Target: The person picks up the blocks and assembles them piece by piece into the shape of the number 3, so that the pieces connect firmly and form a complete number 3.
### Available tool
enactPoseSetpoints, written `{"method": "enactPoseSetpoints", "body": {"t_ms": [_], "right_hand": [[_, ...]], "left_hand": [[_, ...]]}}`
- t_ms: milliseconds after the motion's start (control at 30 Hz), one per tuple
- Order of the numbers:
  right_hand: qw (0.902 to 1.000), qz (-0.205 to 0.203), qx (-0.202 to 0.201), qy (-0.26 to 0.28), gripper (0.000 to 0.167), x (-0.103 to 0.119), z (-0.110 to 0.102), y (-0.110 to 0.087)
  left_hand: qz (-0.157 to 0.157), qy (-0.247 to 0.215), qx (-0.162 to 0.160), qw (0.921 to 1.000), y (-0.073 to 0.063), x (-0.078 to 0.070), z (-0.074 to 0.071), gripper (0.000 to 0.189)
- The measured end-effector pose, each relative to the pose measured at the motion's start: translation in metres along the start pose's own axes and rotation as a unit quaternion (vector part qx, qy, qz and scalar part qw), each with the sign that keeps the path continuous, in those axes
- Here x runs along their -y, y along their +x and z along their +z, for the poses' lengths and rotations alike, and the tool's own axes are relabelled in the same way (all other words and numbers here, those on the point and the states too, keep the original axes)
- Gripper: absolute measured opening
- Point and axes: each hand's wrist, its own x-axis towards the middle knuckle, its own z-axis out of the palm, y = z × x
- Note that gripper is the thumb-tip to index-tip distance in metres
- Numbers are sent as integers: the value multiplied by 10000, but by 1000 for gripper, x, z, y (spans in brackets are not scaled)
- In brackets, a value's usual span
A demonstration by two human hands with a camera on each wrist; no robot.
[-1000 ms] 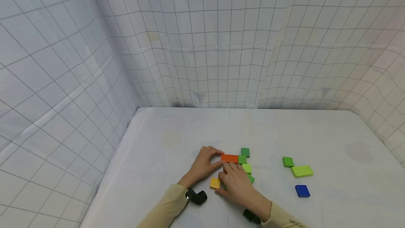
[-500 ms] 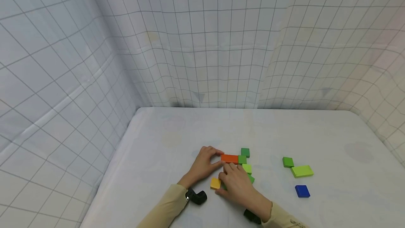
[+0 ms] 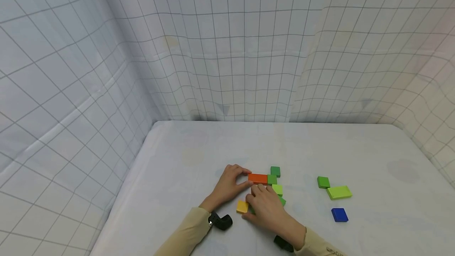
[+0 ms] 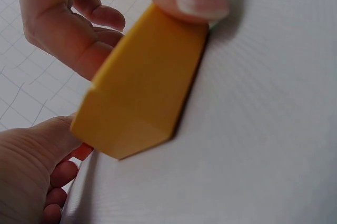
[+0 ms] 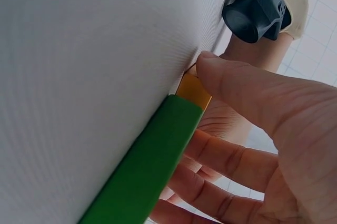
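Note:
My left hand [image 3: 229, 185] pinches the left end of a long red block [image 3: 257, 179], thumb on the near side and fingertips on the far side. My right hand [image 3: 264, 206] holds a small yellow block [image 3: 242, 207] between thumb and index finger. In the left wrist view the yellow block [image 4: 147, 82] looms large, with the right thumb at its upper end. A long green block [image 5: 152, 155] meets the yellow one in the right wrist view. From the head, the right hand hides most of that green block.
Beyond the red block's right end are a green block [image 3: 271, 179] and a darker green block [image 3: 275, 171]. A lime block [image 3: 277, 189] lies just below. Farther right are a green block [image 3: 323, 182], a long lime block [image 3: 339, 192] and a blue block [image 3: 340, 215].
The yellow block has shifted very slightly to the right with the right thumb and index finger at it. The left hand and red block stay in place.

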Motion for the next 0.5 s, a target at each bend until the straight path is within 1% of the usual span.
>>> {"method": "enactPoseSetpoints", "body": {"t_ms": [300,500], "right_hand": [[10000,-41,0,-4,40,1,-1,-1],[9999,-108,-67,54,40,1,-1,-1]], "left_hand": [[63,-8,-53,10000,0,1,1,34],[13,-23,-43,10000,0,0,0,33]]}}
